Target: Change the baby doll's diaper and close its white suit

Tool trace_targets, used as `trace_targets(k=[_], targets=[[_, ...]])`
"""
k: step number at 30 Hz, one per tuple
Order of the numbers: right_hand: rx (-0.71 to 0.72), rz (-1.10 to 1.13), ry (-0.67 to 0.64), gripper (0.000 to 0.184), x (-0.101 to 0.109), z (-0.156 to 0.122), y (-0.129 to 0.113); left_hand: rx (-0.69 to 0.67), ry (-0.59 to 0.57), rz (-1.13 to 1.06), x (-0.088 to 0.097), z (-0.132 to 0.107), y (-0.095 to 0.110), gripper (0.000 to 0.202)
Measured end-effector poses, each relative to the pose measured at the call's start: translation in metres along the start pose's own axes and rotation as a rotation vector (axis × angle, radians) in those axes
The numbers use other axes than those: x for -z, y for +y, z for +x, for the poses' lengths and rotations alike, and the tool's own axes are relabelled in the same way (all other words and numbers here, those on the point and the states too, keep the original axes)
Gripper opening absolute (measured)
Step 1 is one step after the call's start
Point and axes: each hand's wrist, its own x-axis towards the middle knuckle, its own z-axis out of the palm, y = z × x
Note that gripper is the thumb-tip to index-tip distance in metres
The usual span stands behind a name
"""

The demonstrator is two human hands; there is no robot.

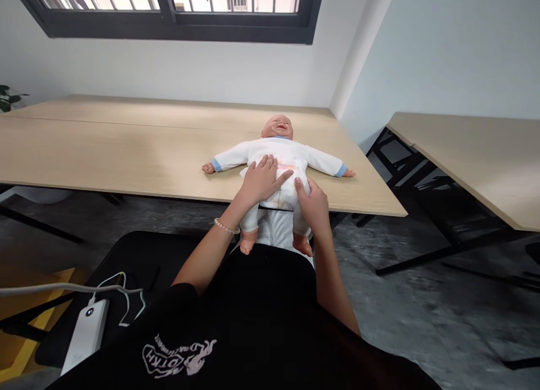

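Flatly, my left hand (259, 182) lay spread on the doll's (291, 148) diaper (282, 199); my right hand (314, 203) curved beside it (pinching, I couldn't tell).

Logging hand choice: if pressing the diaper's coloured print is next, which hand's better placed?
Left, likely. The left hand lies spread over the front of the doll, thumb right by the coloured print. The right hand sits lower, at the side of the diaper.

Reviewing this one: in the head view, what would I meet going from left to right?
Plant, white power bank, beaded bracelet, left hand, right hand, the doll's blue cuff on the picture's right, separate table.
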Motion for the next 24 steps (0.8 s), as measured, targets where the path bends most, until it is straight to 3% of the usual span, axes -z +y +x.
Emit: trace_targets(k=[4,7,11,13,15,19,24], targets=[[0.008,0.242,-0.07,0.063,0.005,0.009,0.017,-0.006,0.0,-0.21,0.013,-0.009,-0.009,0.058],[-0.057,0.372,-0.105,0.063,0.009,0.014,0.023,0.015,0.066,-0.323,0.017,-0.021,-0.018,0.055],[-0.178,0.491,-0.118,0.054,0.011,0.025,0.022,0.001,0.298,-0.46,0.01,-0.022,-0.037,0.054],[-0.258,0.574,-0.115,0.047,0.011,0.037,0.022,0.103,0.452,-0.614,0.008,-0.016,-0.052,0.052],[-0.333,0.66,-0.122,0.042,0.01,0.051,0.023,0.283,0.497,-0.797,0.01,-0.009,-0.069,0.046],[-0.375,0.8,-0.234,0.037,0.006,0.078,0.029,0.553,0.344,-1.108,0.021,-0.005,-0.093,0.037],[-0.428,0.931,-0.318,0.043,-0.001,0.097,0.036,0.476,0.075,-1.228,0.024,0.002,-0.089,0.036]])
